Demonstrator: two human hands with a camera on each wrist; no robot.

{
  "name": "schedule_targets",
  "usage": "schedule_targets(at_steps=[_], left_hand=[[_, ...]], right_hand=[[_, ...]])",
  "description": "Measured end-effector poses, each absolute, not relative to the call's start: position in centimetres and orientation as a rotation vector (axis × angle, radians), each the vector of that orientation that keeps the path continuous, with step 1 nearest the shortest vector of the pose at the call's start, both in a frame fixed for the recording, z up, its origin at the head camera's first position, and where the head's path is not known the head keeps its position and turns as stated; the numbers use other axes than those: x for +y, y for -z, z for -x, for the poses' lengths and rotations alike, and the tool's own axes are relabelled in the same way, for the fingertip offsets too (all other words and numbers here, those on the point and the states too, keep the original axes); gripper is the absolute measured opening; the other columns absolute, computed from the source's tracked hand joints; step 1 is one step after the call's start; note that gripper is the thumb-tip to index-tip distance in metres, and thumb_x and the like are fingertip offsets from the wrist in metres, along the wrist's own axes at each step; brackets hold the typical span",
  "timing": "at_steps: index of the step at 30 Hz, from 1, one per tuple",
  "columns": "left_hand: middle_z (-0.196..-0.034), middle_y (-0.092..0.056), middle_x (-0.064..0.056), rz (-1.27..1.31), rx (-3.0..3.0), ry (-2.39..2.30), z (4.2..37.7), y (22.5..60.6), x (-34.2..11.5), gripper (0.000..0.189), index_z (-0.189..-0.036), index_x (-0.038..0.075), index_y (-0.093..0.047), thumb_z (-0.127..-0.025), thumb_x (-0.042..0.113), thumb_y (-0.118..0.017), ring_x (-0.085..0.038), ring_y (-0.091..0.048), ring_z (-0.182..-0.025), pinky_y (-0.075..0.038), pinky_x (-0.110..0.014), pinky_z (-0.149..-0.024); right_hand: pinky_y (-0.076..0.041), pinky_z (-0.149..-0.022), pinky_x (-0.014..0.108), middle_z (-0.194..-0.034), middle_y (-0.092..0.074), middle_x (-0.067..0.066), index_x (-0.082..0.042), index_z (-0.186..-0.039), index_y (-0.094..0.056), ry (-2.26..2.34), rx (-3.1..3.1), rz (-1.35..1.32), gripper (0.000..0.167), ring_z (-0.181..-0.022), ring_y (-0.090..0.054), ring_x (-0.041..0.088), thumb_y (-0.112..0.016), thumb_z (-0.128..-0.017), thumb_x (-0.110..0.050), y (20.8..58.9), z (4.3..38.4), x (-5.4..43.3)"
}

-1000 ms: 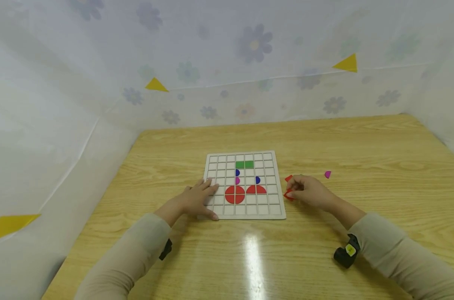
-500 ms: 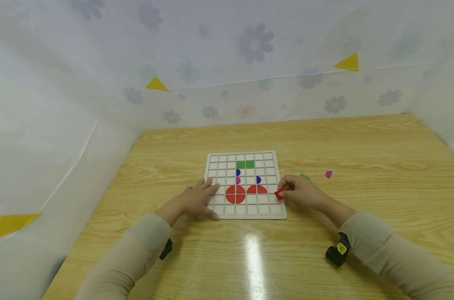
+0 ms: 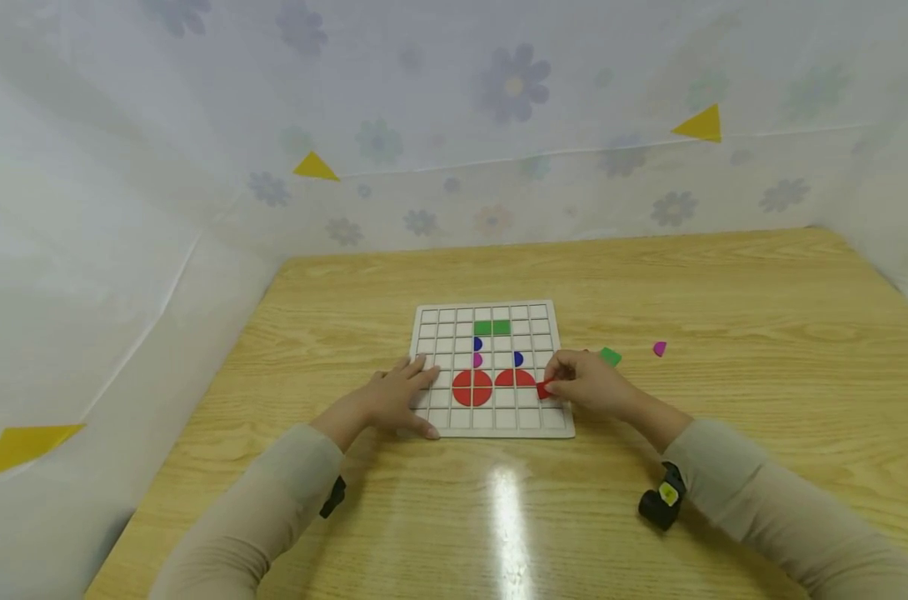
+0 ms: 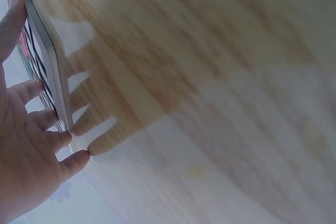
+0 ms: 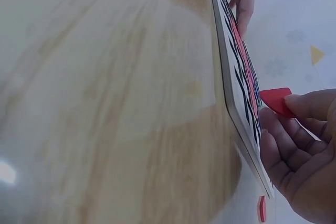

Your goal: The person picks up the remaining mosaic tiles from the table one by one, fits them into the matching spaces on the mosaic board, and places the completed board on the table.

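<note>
A white grid board (image 3: 439, 421) lies on the wooden table. My left hand (image 3: 394, 398) rests on its left edge with fingers spread, and in the left wrist view several fingertips touch the board's side. My right hand (image 3: 591, 383) pinches a red quarter-circle tile (image 5: 277, 100) between thumb and fingers, over the board's right side. Beside it on the grid is a red half circle (image 3: 514, 378). A full red circle (image 3: 472, 388) lies further left. Above these sit two green squares (image 3: 491, 327), a magenta half circle (image 3: 477, 360) and blue half circles (image 3: 518, 358).
Right of the board lie a green tile (image 3: 610, 357) and a magenta half circle (image 3: 660, 348). Another red tile (image 5: 262, 209) shows near the board in the right wrist view, mostly hidden by the right hand in the head view. A flowered white curtain (image 3: 454, 200) stands behind the table.
My right hand has picked up the red tile from beside the board and carried it left over the grid's right columns. The green tile has come into sight. My left hand stays put.
</note>
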State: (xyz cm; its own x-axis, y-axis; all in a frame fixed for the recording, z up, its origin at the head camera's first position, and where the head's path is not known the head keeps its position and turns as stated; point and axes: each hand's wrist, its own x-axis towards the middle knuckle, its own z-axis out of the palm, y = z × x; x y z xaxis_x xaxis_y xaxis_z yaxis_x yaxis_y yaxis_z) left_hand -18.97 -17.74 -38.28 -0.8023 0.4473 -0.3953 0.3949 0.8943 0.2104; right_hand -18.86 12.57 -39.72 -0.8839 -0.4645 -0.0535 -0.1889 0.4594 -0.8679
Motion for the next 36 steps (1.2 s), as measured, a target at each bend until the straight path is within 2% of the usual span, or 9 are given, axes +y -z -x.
schedule_targets(at_steps=[24, 30, 36], left_hand=[[-0.144, -0.005, -0.007, -0.603, 2.613, -0.158, 18.7, 37.8, -17.5, 0.095, -0.139, 0.018, -0.017, -0.065, 0.058, -0.061, -0.029, 0.001, -0.129, -0.011, -0.053, -0.096], [-0.144, -0.005, -0.008, -0.611, 2.615, -0.159, 18.7, 37.7, -17.5, 0.094, -0.139, 0.017, -0.018, -0.066, 0.057, -0.062, -0.030, 0.001, -0.129, -0.011, -0.054, -0.095], [-0.144, -0.004, -0.009, -0.617, 2.616, -0.162, 18.7, 37.7, -17.5, 0.094, -0.139, 0.017, -0.017, -0.066, 0.057, -0.061, -0.030, 0.002, -0.128, -0.011, -0.054, -0.095]], right_hand=[[-0.044, -0.059, 0.028, -0.075, -0.057, 0.004, -0.005, -0.078, -0.055, 1.363, 2.408, 0.568, 0.005, -0.067, -0.054, 0.015, -0.058, -0.081, -0.006, 40.0, 18.7, 10.2], [-0.040, -0.054, 0.025, -0.068, -0.054, 0.000, -0.008, -0.074, -0.054, 1.295, 2.483, 0.654, 0.008, -0.062, -0.048, 0.012, -0.058, -0.080, -0.007, 39.8, 18.7, 10.3], [-0.039, -0.054, 0.026, -0.066, -0.053, -0.001, -0.009, -0.073, -0.055, 1.173, 2.561, 0.655, 0.008, -0.061, -0.045, 0.013, -0.060, -0.079, -0.006, 40.0, 19.1, 10.2]])
